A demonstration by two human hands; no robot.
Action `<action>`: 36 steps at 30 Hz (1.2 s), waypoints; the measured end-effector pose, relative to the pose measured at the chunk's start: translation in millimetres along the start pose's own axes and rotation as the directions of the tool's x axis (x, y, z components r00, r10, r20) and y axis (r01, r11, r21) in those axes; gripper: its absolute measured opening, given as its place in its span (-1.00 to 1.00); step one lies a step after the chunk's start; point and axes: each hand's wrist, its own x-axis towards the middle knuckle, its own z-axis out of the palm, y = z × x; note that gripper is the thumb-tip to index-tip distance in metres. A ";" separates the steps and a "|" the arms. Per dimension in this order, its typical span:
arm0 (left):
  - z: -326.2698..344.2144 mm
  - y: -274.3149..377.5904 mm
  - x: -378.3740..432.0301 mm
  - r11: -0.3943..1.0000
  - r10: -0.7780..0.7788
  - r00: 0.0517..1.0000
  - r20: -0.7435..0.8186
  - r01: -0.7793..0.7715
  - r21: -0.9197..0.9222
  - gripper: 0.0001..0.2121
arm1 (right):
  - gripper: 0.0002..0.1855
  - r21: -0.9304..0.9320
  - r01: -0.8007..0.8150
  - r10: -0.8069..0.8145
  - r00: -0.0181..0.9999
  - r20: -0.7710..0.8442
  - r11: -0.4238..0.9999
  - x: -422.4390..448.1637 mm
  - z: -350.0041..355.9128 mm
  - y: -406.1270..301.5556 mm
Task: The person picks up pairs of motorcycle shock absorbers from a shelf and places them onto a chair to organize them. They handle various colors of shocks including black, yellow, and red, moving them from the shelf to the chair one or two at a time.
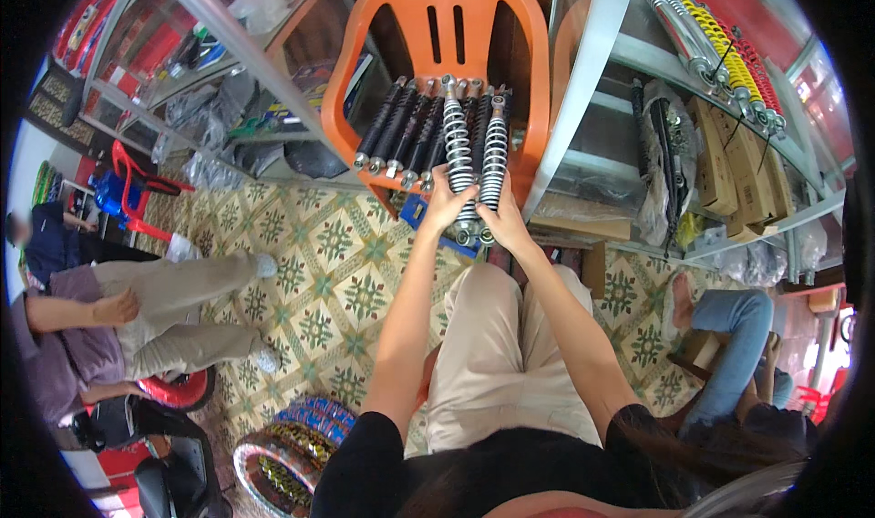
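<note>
Two chrome coil-spring shock absorbers are in my hands, side by side over the front of an orange plastic chair [448, 32]. My left hand [446, 202] grips the left shock absorber [456, 135], which reaches a little farther up the picture. Around the right shock absorber [494, 145] my right hand [504, 213] is closed. Their lower eyelets sit close together just below my fingers. Behind them, several black shock absorbers [403, 125] lie in a row across the chair seat. The two chrome ones partly cover that row.
A glass display cabinet [273, 73] flanks the chair on the left. Metal-framed shelves [595, 101] at right hold boxes [742, 176] and yellow-sprung shocks [724, 46]. Wrapped tyres [301, 443] stand at lower left. One person [164, 319] stands left; another in jeans [731, 340] sits right.
</note>
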 end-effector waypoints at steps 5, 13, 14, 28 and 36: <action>-12.7 -35.9 76.7 0.961 -0.035 0.998 0.055 0.018 0.278 -0.31 | -0.04 -0.127 -0.090 0.091 0.996 0.009 0.988 60.1 7.9 20.2; -4.2 -57.1 130.8 0.889 -0.186 0.974 0.129 0.110 0.445 -0.33 | 0.03 -0.257 -0.195 0.198 0.980 -0.014 0.946 102.5 16.8 60.4; -2.9 -54.5 137.1 0.875 -0.213 0.965 0.154 0.119 0.468 -0.32 | 0.03 -0.272 -0.204 0.208 0.978 -0.013 0.940 107.2 15.3 62.3; 2.2 -29.7 143.5 0.645 -0.299 0.946 0.127 0.102 0.757 -0.17 | -0.31 -0.519 -0.116 -0.014 0.970 -0.241 0.847 82.6 17.2 30.6; 7.1 -39.0 108.7 0.590 -0.053 0.999 -0.008 0.038 0.806 -0.37 | -0.24 -0.249 -0.067 0.001 0.966 -0.257 0.966 75.2 26.7 64.4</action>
